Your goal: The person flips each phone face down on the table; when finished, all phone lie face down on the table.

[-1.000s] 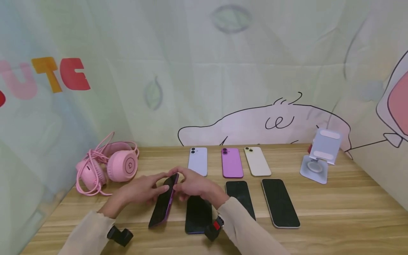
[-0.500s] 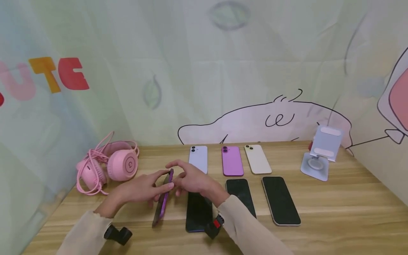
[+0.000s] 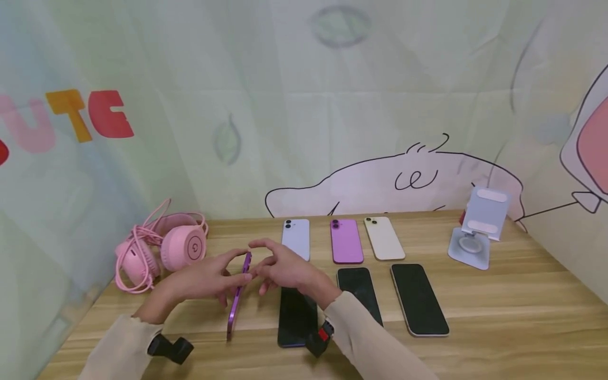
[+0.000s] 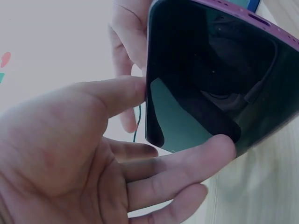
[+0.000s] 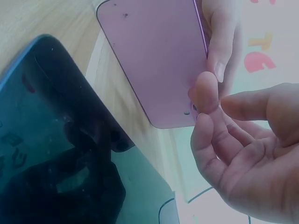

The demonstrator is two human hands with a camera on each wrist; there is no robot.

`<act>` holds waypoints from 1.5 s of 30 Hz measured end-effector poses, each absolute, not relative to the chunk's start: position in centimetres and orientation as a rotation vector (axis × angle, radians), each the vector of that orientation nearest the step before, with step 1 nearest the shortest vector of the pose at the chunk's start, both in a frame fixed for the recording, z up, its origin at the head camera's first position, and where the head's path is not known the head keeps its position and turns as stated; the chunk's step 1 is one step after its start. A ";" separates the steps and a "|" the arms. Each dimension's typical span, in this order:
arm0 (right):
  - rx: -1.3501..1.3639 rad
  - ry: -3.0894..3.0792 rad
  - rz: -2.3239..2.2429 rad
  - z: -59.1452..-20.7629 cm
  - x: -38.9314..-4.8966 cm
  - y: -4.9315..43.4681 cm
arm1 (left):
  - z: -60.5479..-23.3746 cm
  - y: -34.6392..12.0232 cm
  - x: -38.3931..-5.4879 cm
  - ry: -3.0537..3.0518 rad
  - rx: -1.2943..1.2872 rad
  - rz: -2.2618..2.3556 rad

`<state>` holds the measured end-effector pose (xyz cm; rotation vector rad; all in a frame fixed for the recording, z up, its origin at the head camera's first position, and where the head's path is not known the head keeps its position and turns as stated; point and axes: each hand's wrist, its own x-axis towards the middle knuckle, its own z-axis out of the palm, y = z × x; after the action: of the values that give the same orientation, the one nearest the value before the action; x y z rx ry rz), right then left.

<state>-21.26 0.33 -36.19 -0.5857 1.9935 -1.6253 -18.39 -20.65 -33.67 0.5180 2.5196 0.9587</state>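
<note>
A purple phone [image 3: 233,311] stands nearly edge-on to the head camera, its dark screen [image 4: 196,60] facing left and its purple back [image 5: 154,56] facing right. My left hand [image 3: 201,279] grips it near its far end, thumb on the long edge and fingers reaching across the screen side. On the other side is my right hand [image 3: 290,269], fingers bent loosely around no object. Its fingertips overlap the phone's camera corner in the right wrist view; whether they touch I cannot tell. Below the right hand lies a face-up phone [image 3: 297,319] with a blue edge.
Back row: a pale blue phone [image 3: 296,240], a purple-pink phone [image 3: 347,243] and a cream phone [image 3: 386,240], face down. Two more black-screened phones lie right of the right wrist, one white-edged [image 3: 419,301]. Pink headphones [image 3: 182,248] sit left; a phone stand [image 3: 484,216] is back right.
The purple phone has turned from showing its screen to standing edge-on, its top shifting slightly left. My right fingers have come away from its upper edge; the left hand keeps its grip.
</note>
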 end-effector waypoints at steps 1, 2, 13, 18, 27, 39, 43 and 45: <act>-0.579 2.000 -1.621 -36.3 -21.3 0.4 | -33.6 -20.6 -18.4 2.522 0.528 0.960; -0.570 2.005 -1.620 -36.3 -21.4 0.4 | -33.5 -20.6 -18.5 2.523 0.536 0.966; -0.536 1.945 -1.555 -36.7 -21.5 0.4 | -33.2 -21.1 -18.7 2.534 0.571 0.974; -0.560 1.945 -1.525 -36.9 -21.4 0.4 | -32.8 -21.4 -18.7 2.569 0.596 0.932; -0.589 1.912 -1.481 -37.9 -20.8 0.0 | -32.3 -21.5 -18.5 2.632 0.601 0.868; -0.605 1.929 -1.407 -38.0 -20.5 -0.3 | -33.0 -22.7 -18.4 2.683 0.599 0.725; -0.581 1.955 -1.399 -37.9 -20.4 -0.4 | -33.4 -22.8 -18.5 2.705 0.618 0.693; -0.567 1.960 -1.402 -37.9 -20.4 -0.4 | -33.6 -22.9 -18.5 2.705 0.614 0.693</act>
<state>-20.40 -0.37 -37.85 -0.5673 1.9598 -1.4019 -18.53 -22.85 -33.57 0.6141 2.7050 0.6932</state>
